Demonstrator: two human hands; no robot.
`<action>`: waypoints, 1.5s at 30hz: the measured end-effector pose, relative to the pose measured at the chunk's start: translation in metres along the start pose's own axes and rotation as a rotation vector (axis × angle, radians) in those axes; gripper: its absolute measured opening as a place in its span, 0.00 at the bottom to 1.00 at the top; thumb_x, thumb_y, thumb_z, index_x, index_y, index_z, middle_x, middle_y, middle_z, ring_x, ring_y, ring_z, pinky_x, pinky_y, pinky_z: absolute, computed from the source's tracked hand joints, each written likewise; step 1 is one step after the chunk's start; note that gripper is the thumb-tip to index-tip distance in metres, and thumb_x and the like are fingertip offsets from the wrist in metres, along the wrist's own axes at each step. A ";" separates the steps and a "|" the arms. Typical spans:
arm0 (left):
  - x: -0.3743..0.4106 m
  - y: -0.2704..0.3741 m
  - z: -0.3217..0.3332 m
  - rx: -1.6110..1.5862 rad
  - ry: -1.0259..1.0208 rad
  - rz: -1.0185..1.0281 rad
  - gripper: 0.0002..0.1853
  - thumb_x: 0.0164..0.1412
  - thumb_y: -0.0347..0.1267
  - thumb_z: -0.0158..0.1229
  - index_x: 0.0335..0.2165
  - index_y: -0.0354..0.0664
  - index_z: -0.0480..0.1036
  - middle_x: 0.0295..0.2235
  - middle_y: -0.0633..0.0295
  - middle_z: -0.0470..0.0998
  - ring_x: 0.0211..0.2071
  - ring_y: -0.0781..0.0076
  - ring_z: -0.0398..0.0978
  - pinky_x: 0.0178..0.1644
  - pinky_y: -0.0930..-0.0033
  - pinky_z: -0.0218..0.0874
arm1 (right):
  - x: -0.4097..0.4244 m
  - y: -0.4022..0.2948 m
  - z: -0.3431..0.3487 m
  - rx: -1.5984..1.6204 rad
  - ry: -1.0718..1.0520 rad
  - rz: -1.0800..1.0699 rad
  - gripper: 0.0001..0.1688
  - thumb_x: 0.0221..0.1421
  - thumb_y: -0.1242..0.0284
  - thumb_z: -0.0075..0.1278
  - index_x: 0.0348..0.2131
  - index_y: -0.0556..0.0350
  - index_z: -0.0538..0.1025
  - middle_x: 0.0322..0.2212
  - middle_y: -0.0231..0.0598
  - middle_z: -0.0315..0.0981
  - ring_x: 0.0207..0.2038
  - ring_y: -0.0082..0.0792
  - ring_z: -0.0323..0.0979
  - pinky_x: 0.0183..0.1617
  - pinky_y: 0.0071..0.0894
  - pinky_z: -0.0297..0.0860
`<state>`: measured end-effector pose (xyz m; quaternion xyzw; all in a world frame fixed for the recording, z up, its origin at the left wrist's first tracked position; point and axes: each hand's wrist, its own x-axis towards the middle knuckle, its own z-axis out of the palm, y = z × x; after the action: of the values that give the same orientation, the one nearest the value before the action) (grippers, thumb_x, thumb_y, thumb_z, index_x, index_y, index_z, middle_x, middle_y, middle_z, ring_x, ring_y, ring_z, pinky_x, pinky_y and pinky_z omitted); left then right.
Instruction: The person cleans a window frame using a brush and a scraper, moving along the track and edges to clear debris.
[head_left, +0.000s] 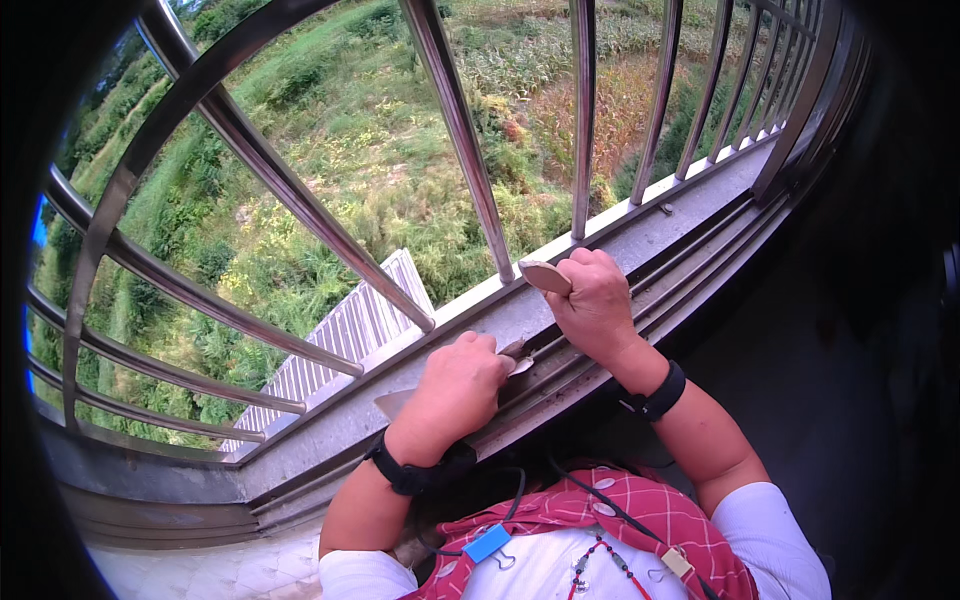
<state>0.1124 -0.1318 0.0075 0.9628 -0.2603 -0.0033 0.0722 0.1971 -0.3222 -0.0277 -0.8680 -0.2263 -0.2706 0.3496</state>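
My left hand (461, 390) is curled low over the window track, close to the sill. A small pale flat piece (520, 366) juts from between its thumb and fingers, beside a brownish scrap (513, 348). Behind that wrist a flat beige piece (394, 405) rests over the sill; whether it joins what the hand holds is hidden. My right hand (596, 300) is clenched around a flat tan handle (546, 277) with a rounded end, which points left toward the bars. The rest of that tool is hidden by the fist. Both hands are over the metal window track (675, 277).
Steel guard bars (457, 142) rise along the outer edge of the grey sill (480, 330). A bolt (666, 208) sticks up at the right. Outside and below are a ribbed roof panel (352, 330) and vegetation. Cords with a blue clip (487, 543) hang at my chest.
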 end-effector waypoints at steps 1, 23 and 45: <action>0.001 0.000 -0.002 -0.009 -0.011 -0.002 0.07 0.49 0.26 0.56 0.28 0.45 0.78 0.28 0.59 0.72 0.35 0.57 0.72 0.36 0.57 0.67 | -0.003 -0.008 0.004 0.050 -0.006 0.012 0.09 0.45 0.71 0.57 0.20 0.53 0.73 0.22 0.40 0.67 0.30 0.46 0.67 0.34 0.45 0.65; -0.003 0.004 -0.001 0.000 0.003 -0.014 0.09 0.49 0.25 0.53 0.30 0.45 0.78 0.28 0.57 0.73 0.36 0.56 0.73 0.38 0.56 0.67 | -0.011 -0.043 0.023 0.652 0.020 0.291 0.24 0.61 0.63 0.55 0.18 0.58 0.69 0.14 0.28 0.61 0.19 0.25 0.60 0.24 0.29 0.58; -0.002 0.004 0.001 0.038 0.041 0.007 0.02 0.44 0.24 0.55 0.20 0.41 0.74 0.23 0.55 0.73 0.31 0.53 0.73 0.35 0.55 0.66 | 0.010 -0.012 -0.006 0.858 0.135 0.461 0.27 0.62 0.60 0.53 0.17 0.59 0.68 0.12 0.29 0.60 0.17 0.18 0.56 0.20 0.27 0.58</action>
<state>0.1087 -0.1347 0.0074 0.9630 -0.2621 0.0216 0.0594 0.1954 -0.3170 -0.0120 -0.6538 -0.0961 -0.1243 0.7402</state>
